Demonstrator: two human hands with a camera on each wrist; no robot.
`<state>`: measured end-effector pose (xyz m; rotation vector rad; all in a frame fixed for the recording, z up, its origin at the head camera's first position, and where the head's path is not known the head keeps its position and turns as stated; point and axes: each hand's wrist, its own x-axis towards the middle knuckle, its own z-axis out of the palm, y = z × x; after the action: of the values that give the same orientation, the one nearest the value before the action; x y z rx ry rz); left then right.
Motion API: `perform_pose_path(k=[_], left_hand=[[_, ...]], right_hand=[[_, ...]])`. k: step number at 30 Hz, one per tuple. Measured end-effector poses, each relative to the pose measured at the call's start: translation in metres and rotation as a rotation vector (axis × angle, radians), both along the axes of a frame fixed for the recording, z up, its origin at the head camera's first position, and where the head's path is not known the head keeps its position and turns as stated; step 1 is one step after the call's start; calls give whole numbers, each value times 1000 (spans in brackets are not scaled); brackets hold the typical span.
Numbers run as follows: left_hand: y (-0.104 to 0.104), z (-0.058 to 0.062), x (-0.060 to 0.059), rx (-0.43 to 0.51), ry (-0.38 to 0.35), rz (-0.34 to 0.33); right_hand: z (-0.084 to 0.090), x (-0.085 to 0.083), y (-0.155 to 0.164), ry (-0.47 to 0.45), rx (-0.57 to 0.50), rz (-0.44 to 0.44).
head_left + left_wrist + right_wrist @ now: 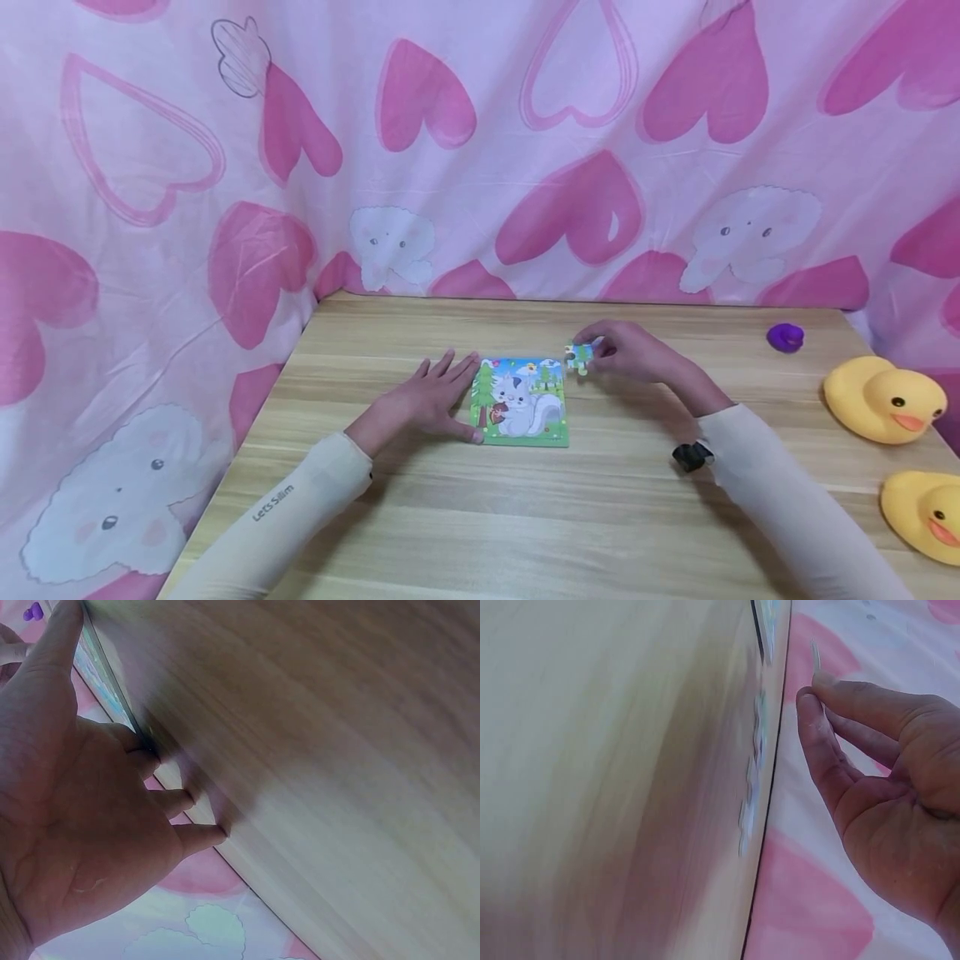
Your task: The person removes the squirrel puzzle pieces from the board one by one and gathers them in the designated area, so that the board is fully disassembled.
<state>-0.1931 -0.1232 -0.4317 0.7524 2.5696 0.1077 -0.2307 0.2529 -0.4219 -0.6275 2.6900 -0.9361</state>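
A square jigsaw puzzle with a squirrel picture lies flat on the table. My left hand has its fingers spread at the puzzle's left edge, the thumb at the lower left corner. In the left wrist view, the fingertips of my left hand come down at the tabletop beside the puzzle's thin edge. Just off the puzzle's upper right corner, my right hand pinches a puzzle piece between thumb and fingers. That thin piece shows edge-on in the right wrist view, where low, flat puzzle pieces also lie on the table.
A small purple duck sits at the back right of the wooden table. Two yellow ducks, one behind the other, stand along the right side. A pink heart-patterned curtain hangs behind and to the left.
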Motion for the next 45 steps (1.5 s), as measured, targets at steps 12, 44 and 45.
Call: perform_pose_path(k=[12, 44, 45], left_hand=[[-2, -3, 1, 5, 13, -3], [-1, -2, 0, 6, 6, -2], [-1, -2, 0, 5, 3, -1]], right_hand=[[4, 4, 45, 117, 92, -44], [-10, -7, 85, -7, 141, -94], [-10, -7, 86, -2, 141, -96]])
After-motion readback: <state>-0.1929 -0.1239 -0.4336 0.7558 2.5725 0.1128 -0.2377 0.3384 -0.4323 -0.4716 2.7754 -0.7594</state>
